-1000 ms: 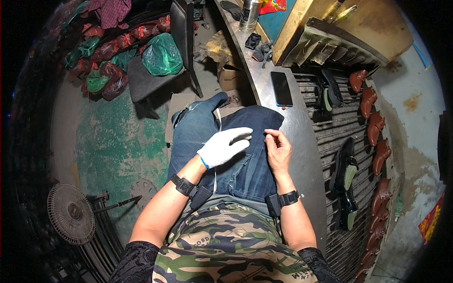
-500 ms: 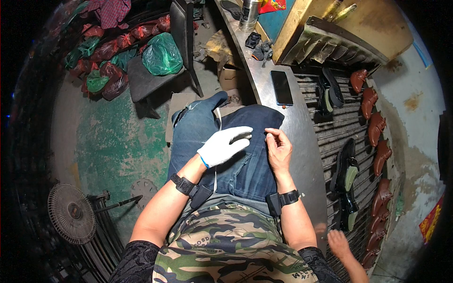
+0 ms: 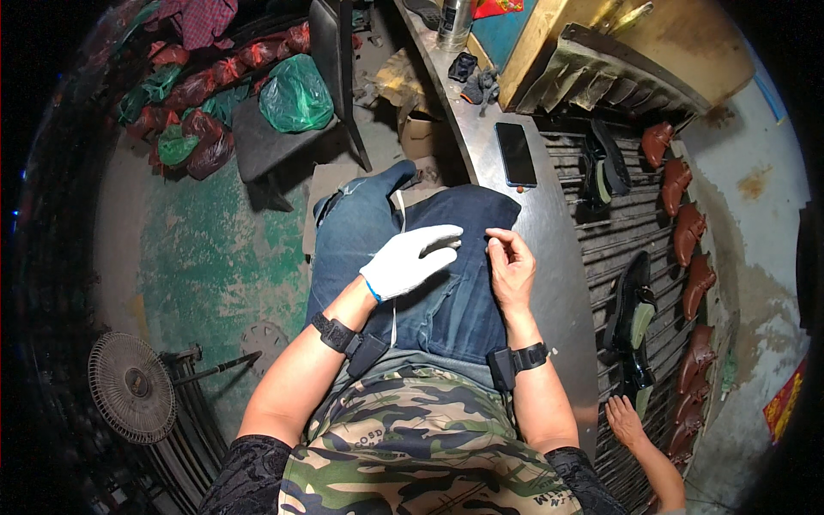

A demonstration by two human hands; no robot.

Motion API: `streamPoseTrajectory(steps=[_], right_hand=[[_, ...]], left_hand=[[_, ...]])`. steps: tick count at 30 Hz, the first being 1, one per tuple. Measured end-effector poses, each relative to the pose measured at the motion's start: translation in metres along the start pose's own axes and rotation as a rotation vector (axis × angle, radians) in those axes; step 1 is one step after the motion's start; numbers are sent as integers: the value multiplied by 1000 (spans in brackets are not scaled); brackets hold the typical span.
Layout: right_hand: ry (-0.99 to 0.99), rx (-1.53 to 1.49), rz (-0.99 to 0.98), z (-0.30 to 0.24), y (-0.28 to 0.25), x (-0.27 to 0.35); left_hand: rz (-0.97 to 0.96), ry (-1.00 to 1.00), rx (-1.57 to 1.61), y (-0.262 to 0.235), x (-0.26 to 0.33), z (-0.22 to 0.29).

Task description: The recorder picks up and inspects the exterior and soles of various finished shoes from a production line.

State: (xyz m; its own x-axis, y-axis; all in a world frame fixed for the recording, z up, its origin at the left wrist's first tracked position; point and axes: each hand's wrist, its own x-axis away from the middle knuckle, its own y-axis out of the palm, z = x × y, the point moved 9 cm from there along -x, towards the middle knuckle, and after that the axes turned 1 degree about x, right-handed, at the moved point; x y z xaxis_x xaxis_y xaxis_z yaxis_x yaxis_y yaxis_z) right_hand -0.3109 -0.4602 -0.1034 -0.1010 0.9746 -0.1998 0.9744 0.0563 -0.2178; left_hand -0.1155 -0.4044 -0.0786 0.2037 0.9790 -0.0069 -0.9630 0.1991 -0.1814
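Note:
Above my lap, my left hand (image 3: 416, 260) wears a white knitted glove. Its thumb stands apart from the fingers, and nothing is held. My right hand (image 3: 512, 273) is bare beside it, fingers loosely bent with a small gap between thumb and forefinger; no object shows there. Both hands hover over a dark blue cloth (image 3: 459, 215) spread across my jeans (image 3: 343, 232). On the metal ledge ahead of my right hand lies a dark phone (image 3: 516, 154). Another person's hand (image 3: 624, 418) reaches in at the lower right, close to a black shoe (image 3: 635, 373) on the slats.
A slatted rack (image 3: 592, 283) on the right carries black shoes and a row of brown shoes (image 3: 689, 233). Dark gloves (image 3: 481, 87) and a metal canister (image 3: 453, 24) sit farther along the ledge. At left are a fan (image 3: 131, 388) and a chair (image 3: 283, 159) bearing a green bag (image 3: 296, 93).
The other person's hand has moved up toward the black shoe, its fingers now spread. My hands keep nearly the same pose; the view has shifted slightly.

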Motion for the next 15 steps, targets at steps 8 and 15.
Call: streamPoseTrajectory(steps=[8, 15], right_hand=[[30, -35, -40, 3, 0, -1], [48, -22, -44, 3, -1, -2]], left_hand=[[-9, -14, 44, 0, -2, -4], [-12, -14, 28, 0, -3, -1]])
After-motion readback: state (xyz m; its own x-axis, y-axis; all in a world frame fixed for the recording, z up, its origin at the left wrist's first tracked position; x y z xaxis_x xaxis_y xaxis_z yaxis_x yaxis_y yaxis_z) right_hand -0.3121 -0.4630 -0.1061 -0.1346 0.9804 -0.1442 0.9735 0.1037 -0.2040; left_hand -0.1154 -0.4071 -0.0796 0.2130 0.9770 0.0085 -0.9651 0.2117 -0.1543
